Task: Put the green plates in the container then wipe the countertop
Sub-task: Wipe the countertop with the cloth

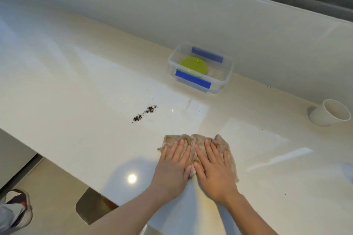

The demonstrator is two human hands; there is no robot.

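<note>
Two flat hands press beige cloth.

Both bare forearms reach forward from the bottom edge of the view, angling toward each other so that the wrists come close together. The left hand lies palm down with its fingers stretched out straight and slightly spread, pointing away from the body. The right hand lies beside it in the same flat, palm-down pose, fingers extended and a little fanned. The two hands sit side by side, the inner edges and thumbs nearly meeting, possibly touching near the base of the thumbs. Neither hand curls or grips; both are pressed flat, on a crumpled beige cloth.
</note>
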